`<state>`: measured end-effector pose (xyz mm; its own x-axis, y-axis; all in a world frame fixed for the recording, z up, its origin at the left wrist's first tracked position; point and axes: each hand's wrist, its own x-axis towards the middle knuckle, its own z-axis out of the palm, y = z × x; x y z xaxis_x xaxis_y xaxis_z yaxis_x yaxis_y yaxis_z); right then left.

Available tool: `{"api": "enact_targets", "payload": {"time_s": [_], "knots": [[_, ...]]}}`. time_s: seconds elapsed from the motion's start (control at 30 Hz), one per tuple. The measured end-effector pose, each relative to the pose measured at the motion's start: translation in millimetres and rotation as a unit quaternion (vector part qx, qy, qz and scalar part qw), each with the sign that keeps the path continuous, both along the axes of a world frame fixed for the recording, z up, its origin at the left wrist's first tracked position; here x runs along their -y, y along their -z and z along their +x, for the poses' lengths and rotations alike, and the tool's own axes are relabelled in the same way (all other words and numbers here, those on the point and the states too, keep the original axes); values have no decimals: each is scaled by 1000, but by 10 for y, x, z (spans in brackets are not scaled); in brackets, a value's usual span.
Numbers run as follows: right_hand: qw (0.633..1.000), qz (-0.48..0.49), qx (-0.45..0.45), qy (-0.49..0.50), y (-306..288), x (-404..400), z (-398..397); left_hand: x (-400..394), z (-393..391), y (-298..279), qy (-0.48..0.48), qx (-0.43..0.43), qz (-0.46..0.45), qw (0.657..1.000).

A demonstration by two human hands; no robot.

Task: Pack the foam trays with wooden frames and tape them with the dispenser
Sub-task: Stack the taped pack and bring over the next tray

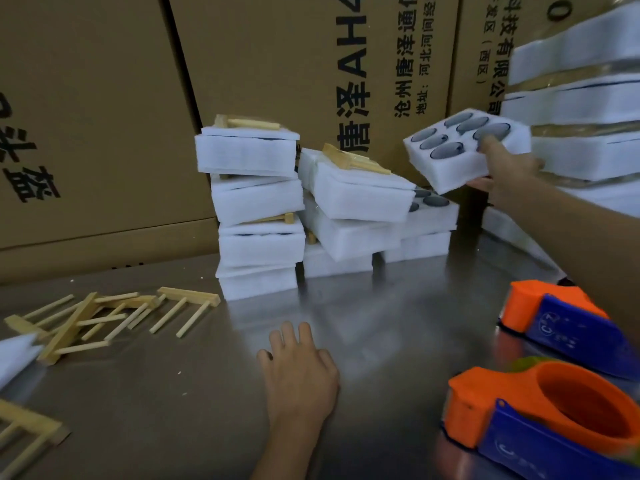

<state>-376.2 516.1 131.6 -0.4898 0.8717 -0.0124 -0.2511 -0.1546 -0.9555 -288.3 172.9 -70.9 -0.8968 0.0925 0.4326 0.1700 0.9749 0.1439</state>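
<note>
Nearest the camera, an orange and blue dispenser lies at the lower right of the steel table, its round orange core facing up. Just behind it sits a second dispenser of the same colours.

At the bottom centre, the left hand rests palm down on the bare table, fingers relaxed and slightly spread, holding nothing. Its forearm comes straight up from the lower edge.

Across the table, the right arm reaches out from the right side toward the far right. The right hand grips a foam tray in the air, tilted, with the thumb over the top face and the fingers underneath. That tray has six round pockets, each showing a dark disc; what the discs are cannot be told.

Beside the raised tray stands a tall stack of white foam packs banded with clear tape. In the middle of the table, against the cardboard boxes, are piles of foam trays, some leaning. Two of them carry a wooden frame on top, and one open tray at the back shows dark discs in its pockets.

Loose wooden frames lie heaped at the left of the table, well apart from both hands, and another frame lies at the lower left corner.
</note>
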Motion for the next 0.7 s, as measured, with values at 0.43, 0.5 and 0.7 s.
{"api": "enact_targets", "payload": {"time_s": [0.43, 0.5, 0.7], "knots": [[955, -95, -106, -260, -108, 1245, 1910, 331, 150, -378, 24, 164, 517, 840], [946, -110, -93, -289, -9, 1539, 2133, 432, 330, -527, 31, 192, 650, 734], [925, -81, -29, -370, 606, 2450, 2745, 736, 1047, -939, 171, 202, 817, 512]]}}
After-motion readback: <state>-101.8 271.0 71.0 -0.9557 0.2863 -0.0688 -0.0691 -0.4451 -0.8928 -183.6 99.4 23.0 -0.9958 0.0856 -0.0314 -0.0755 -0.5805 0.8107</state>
